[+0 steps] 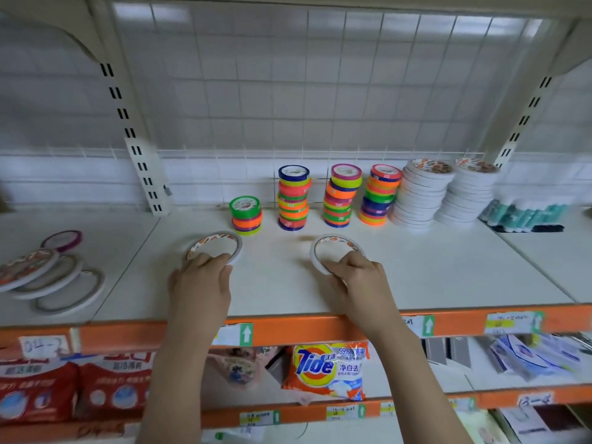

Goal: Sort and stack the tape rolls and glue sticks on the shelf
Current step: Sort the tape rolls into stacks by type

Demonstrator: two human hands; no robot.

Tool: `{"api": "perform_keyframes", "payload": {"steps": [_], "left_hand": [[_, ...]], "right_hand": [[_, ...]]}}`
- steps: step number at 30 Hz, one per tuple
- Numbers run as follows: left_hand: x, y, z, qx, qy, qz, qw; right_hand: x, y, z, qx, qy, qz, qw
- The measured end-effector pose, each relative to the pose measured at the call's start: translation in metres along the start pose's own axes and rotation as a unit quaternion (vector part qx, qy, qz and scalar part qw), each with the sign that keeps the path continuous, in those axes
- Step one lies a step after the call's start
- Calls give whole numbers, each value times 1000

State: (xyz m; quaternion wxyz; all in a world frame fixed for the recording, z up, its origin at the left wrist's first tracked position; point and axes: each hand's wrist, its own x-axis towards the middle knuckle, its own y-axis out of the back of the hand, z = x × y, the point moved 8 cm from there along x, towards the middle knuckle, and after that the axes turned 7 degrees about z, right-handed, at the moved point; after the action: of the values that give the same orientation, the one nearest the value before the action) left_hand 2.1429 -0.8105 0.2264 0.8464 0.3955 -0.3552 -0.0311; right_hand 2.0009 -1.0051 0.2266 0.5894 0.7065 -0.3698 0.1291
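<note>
While both hands sat on the shelf [416,277], left fingers [221,259] curled on one white tape roll [214,246], right fingers [347,261] on another [334,248]; coloured stacks [293,197] just beyond.

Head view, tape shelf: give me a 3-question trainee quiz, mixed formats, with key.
1. True or false: each hand holds a flat white tape roll.
2. How many stacks of small neon-coloured tape rolls stand at the back? A) two B) four C) six
3. Fill in: the shortest neon stack is topped by a ____ roll.

Key:
1. True: left hand grips one flat white tape roll, right hand grips another.
2. B: shortest stack, then three taller stacks.
3. Green.
</note>
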Motion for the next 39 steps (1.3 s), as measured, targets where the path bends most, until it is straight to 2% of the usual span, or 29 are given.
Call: {"api": "perform_keyframes", "payload": {"steps": [9, 15, 20, 27, 35, 39], "left_hand": [[0, -26, 50, -49, -38, -11, 998], [-2, -51, 113, -49, -61, 29, 996], [-12, -91, 182, -44, -32, 48, 997], [-28, -152, 278, -42, -37, -26, 998], [-5, -136, 296, -5, -24, 3, 1000], [1, -126, 292, -5, -27, 22, 999]], "right_hand": [[-9, 24, 31, 24, -5, 47, 999], [-7, 50, 102, 17, -8, 55, 998], [-4, 83, 179, 23, 24, 27, 999], [12, 128, 261, 43, 58, 55, 996], [76, 156, 290, 53, 81, 127, 987], [118, 151, 301, 13, 90, 104, 990]]}}
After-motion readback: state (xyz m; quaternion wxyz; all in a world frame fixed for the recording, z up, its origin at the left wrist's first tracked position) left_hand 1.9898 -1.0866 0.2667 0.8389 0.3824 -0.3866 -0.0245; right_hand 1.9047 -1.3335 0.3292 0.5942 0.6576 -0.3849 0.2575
